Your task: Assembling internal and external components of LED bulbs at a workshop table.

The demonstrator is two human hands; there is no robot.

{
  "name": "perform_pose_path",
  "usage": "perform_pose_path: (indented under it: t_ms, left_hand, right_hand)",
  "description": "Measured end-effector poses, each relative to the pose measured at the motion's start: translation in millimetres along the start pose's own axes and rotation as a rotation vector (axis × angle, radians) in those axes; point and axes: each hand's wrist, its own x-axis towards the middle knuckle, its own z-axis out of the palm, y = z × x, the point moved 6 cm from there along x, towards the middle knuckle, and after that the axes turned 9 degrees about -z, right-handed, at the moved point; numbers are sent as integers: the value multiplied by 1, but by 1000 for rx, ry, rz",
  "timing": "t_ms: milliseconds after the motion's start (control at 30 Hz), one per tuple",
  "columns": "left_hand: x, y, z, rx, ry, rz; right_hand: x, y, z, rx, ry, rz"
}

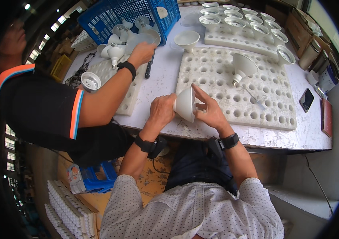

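A white cone-shaped reflector bulb [183, 105] is held on its side above the table's front edge. My left hand [162, 110] is closed round its narrow neck. With thumb and fingers, my right hand [211, 112] grips the wide rim, which faces right. The base end is hidden in my left hand. Just beyond, a white foam tray [196, 78] full of round holes carries another reflector bulb [246, 66], tilted, its metal screw base showing. Beside that bulb lies a thin tool with a clear handle [260, 105].
At left a co-worker's hand [142, 54] reaches among white bulbs before a blue crate [167, 30]. A black-handled tool [148, 71] lies nearby. Several bulb housings [234, 23] stand in a far foam tray [227, 40]. A phone [306, 99] and red notebook [326, 118] lie right.
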Motion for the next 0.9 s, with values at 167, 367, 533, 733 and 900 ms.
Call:
perform_pose_path:
  t_ms: [167, 367, 533, 733, 900]
  left_hand:
    - [3, -4, 2, -20, -132, -135]
    - [6, -7, 4, -11, -207, -187]
    - [7, -10, 5, -17, -219, -207]
    - [8, -14, 10, 1, -239, -211]
    - [9, -27, 18, -15, -278, -259]
  right_hand:
    - [1, 0, 1, 48, 24, -30]
    - [3, -9, -3, -109, -37, -56]
    - [7, -9, -4, -165, -31, -79]
    - [7, -2, -4, -168, -39, -82]
    - [2, 2, 1, -165, -69, -131]
